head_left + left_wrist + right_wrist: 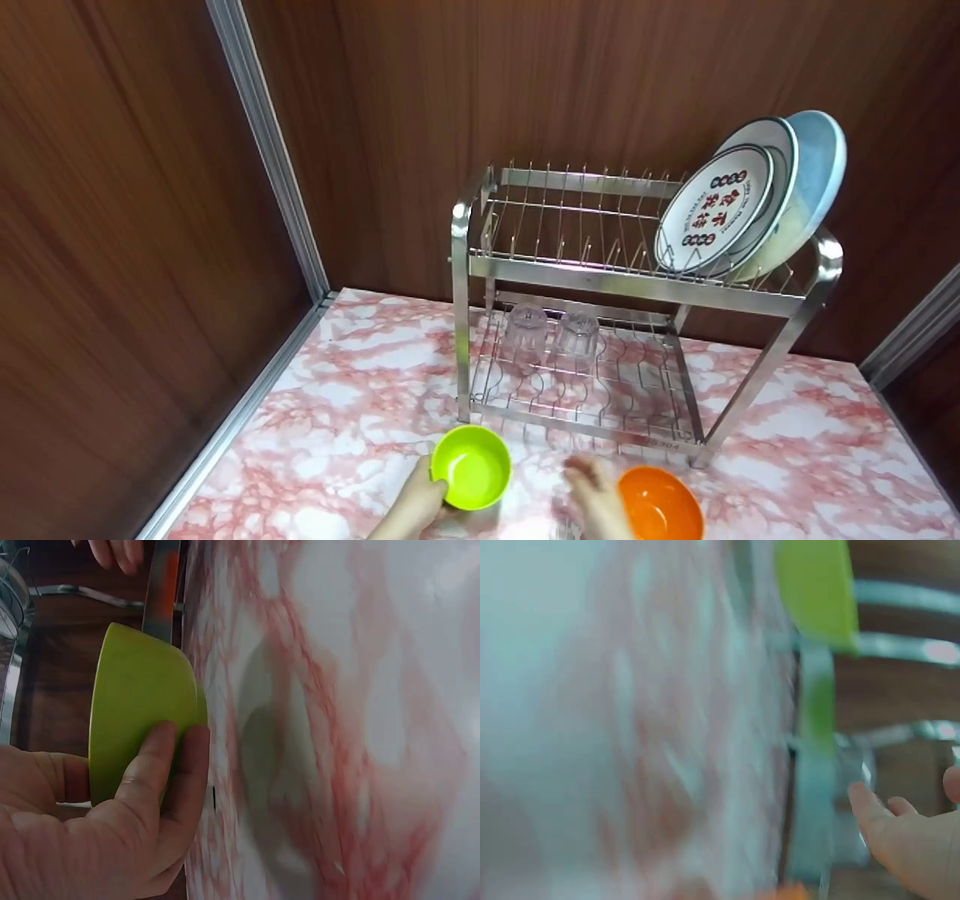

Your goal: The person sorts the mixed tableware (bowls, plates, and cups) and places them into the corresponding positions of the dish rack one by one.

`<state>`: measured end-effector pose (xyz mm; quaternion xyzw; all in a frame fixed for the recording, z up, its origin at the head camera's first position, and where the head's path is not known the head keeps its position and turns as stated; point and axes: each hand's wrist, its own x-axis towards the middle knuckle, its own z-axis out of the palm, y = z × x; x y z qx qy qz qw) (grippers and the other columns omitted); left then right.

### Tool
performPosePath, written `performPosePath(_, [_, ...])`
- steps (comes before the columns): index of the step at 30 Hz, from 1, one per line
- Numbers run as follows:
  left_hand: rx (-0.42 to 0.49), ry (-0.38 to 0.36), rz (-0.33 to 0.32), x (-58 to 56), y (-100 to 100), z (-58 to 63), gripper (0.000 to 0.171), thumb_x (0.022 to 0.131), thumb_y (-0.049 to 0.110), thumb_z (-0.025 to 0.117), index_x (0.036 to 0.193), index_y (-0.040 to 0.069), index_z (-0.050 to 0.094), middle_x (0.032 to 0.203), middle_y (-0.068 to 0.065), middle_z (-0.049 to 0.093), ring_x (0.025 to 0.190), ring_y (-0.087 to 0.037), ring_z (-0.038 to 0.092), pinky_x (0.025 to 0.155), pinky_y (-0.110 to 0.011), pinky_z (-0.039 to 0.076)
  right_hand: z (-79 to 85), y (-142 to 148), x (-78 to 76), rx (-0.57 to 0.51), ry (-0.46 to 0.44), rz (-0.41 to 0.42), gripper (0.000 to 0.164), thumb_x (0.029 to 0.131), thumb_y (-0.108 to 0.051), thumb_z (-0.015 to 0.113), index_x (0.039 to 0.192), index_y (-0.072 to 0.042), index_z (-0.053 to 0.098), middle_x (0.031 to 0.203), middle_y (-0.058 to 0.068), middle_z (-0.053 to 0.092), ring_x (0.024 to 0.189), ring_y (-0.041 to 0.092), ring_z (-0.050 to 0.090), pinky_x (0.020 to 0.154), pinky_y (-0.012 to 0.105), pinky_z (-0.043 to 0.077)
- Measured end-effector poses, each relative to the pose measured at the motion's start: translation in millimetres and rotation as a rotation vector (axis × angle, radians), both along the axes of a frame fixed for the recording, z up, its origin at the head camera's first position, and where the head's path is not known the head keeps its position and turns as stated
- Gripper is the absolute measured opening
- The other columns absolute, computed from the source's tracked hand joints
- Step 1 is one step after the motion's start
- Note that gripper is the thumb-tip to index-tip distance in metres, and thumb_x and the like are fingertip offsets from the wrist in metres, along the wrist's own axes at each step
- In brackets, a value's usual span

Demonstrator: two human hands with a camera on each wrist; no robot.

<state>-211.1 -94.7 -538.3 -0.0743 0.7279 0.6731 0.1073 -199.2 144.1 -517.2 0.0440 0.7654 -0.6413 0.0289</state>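
Note:
A lime-green bowl [472, 469] is in my left hand [421, 495], the thumb at its rim and the fingers curled round its outside. From the left wrist, the bowl [142, 694] shows above the table, with its shadow falling on the surface. My right hand [598, 499], blurred, is between the green bowl and an orange bowl [667, 504], close to the orange one's left side. In the right wrist view this hand [915, 840] has its fingers extended and nothing between them. The orange bowl is cut off by the lower edge of the head view.
Behind the bowls stands a two-tier metal dish rack [585, 277]. Several plates [716, 210] and a light-blue dish [821, 161] lean upright at its top right. Two clear glasses [577, 337] sit on the lower tier. Brown panels [390, 112] enclose the marbled table [337, 427].

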Motion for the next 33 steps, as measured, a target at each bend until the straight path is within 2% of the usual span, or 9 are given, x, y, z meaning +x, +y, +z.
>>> performPosePath(4, [0.038,0.005,-0.018,-2.6,12,2.9,0.054,0.074,-0.012,0.034,0.126,-0.012,0.023,0.119,-0.033,0.037,0.086,-0.027,0.057,0.066,-0.040,0.052,-17.7,-20,-5.1,-0.075,-0.083,0.112,0.048,0.090,-0.030,0.046,0.117,0.008,0.037,0.116,0.026,0.045,0.108,0.030,0.048,0.087,0.050,0.041])
performPosePath(7, [0.029,0.007,-0.031,-5.5,18,5.7,0.053,0.074,-0.010,0.035,0.126,-0.010,0.024,0.117,-0.029,0.041,0.078,-0.023,0.058,0.062,-0.036,0.052,-32.5,-26,-14.3,-0.163,-0.100,0.175,0.054,0.088,-0.037,0.047,0.117,0.008,0.034,0.118,0.026,0.044,0.109,0.028,0.050,0.087,0.048,0.041])
performPosePath(11, [-0.043,0.030,-0.036,-10.8,23,9.8,0.052,0.075,-0.007,0.037,0.126,-0.009,0.026,0.110,-0.026,0.048,0.065,-0.017,0.054,0.052,-0.030,0.049,-49.4,-28,-28.4,-0.318,-0.137,0.241,0.055,0.087,-0.039,0.049,0.119,0.002,0.030,0.113,0.016,0.051,0.102,0.018,0.058,0.090,0.039,0.042])
performPosePath(13, [-0.027,0.049,-0.040,-13.3,24,11.8,0.051,0.075,-0.008,0.036,0.125,-0.010,0.026,0.108,-0.027,0.047,0.066,-0.017,0.054,0.053,-0.030,0.050,-51.2,-28,-32.0,-0.368,-0.158,0.242,0.055,0.086,-0.040,0.050,0.120,-0.002,0.029,0.106,0.008,0.055,0.093,0.012,0.061,0.086,0.035,0.044])
performPosePath(16, [-0.066,0.074,-0.038,-16.0,26,14.5,0.053,0.076,-0.006,0.038,0.127,-0.010,0.025,0.108,-0.028,0.047,0.064,-0.019,0.055,0.054,-0.033,0.050,-42.6,-31,-31.9,-0.408,-0.191,0.220,0.058,0.086,-0.040,0.051,0.124,-0.005,0.026,0.095,0.000,0.057,0.083,0.007,0.061,0.078,0.029,0.048])
performPosePath(19, [-0.079,0.094,-0.037,-18.6,27,16.7,0.055,0.076,-0.005,0.038,0.129,-0.010,0.022,0.111,-0.031,0.046,0.070,-0.022,0.057,0.057,-0.037,0.052,-30.6,-34,-30.2,-0.451,-0.194,0.212,0.057,0.088,-0.036,0.050,0.127,-0.005,0.023,0.089,-0.001,0.059,0.078,0.007,0.061,0.073,0.026,0.050])
performPosePath(27, [-0.068,0.129,-0.035,-30.1,31,23.3,0.053,0.077,-0.004,0.039,0.128,-0.009,0.027,0.114,-0.030,0.046,0.077,-0.022,0.056,0.059,-0.038,0.052,-10.6,-34,-33.6,-0.548,-0.188,0.165,0.040,0.090,-0.027,0.048,0.120,-0.011,0.027,0.089,0.000,0.058,0.081,0.009,0.061,0.080,0.028,0.048])
performPosePath(32, [0.008,0.095,-0.048,-41.8,33,28.1,0.051,0.081,0.001,0.040,0.129,-0.009,0.026,0.119,-0.029,0.043,0.087,-0.027,0.057,0.066,-0.039,0.052,-4.1,-34,-40.7,-0.569,-0.134,0.104,0.046,0.091,-0.022,0.047,0.125,-0.006,0.021,0.094,0.002,0.055,0.082,0.010,0.060,0.082,0.027,0.048])
performPosePath(33, [-0.008,0.100,-0.044,-44.6,33,28.9,0.049,0.083,0.004,0.041,0.128,-0.010,0.027,0.118,-0.029,0.044,0.090,-0.027,0.057,0.069,-0.039,0.052,-2.7,-34,-42.0,-0.570,-0.125,0.087,0.048,0.091,-0.021,0.047,0.126,-0.005,0.019,0.097,0.003,0.054,0.083,0.010,0.059,0.083,0.027,0.047])
